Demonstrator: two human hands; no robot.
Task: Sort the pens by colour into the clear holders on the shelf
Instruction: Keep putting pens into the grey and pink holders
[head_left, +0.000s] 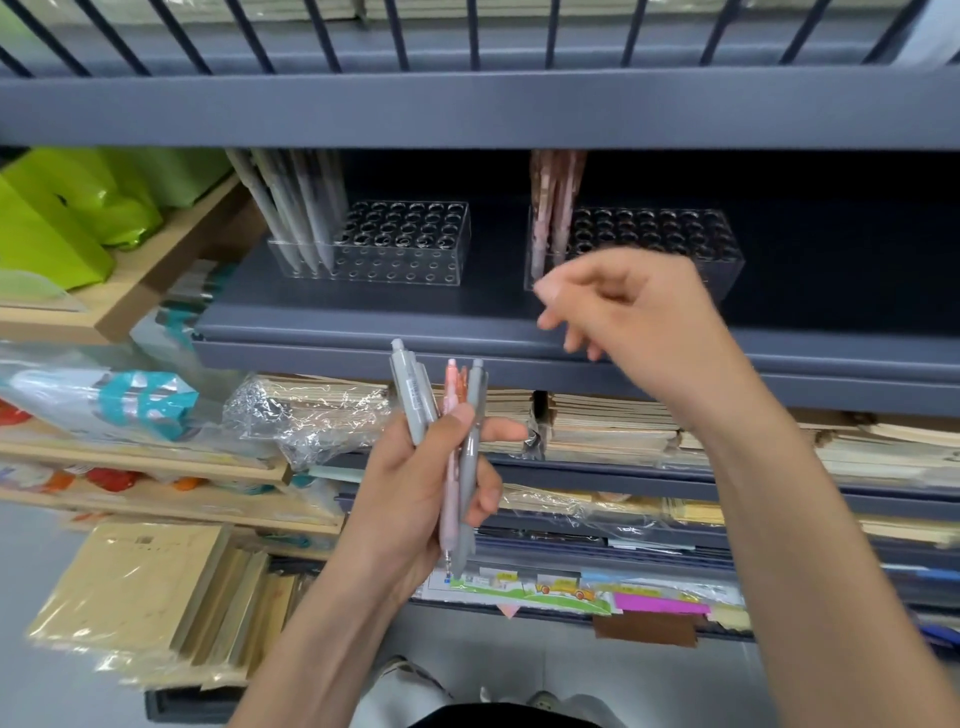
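Above the left hand and the right hand runs the dark grey shelf. Up and to the left of the right hand stands the left clear holder, with grey pens packed into its left end. Just behind that hand's fingertips stands the right clear holder, with pink pens likewise at its left end. One holder per colour, each filled from one end, looks deliberate to me, since it leaves the free holes easy to reach.

The right hand hangs in front of the pink holder with its fingers loosely curled. I can see nothing in them, though the hand is blurred. Below and to the left of it, the left hand grips a mixed bunch of pens upright, tips down. It is held like a stock to draw from, so each top can be plucked. The bunch holds a grey pen, a pink pen and a second grey pen beside it.
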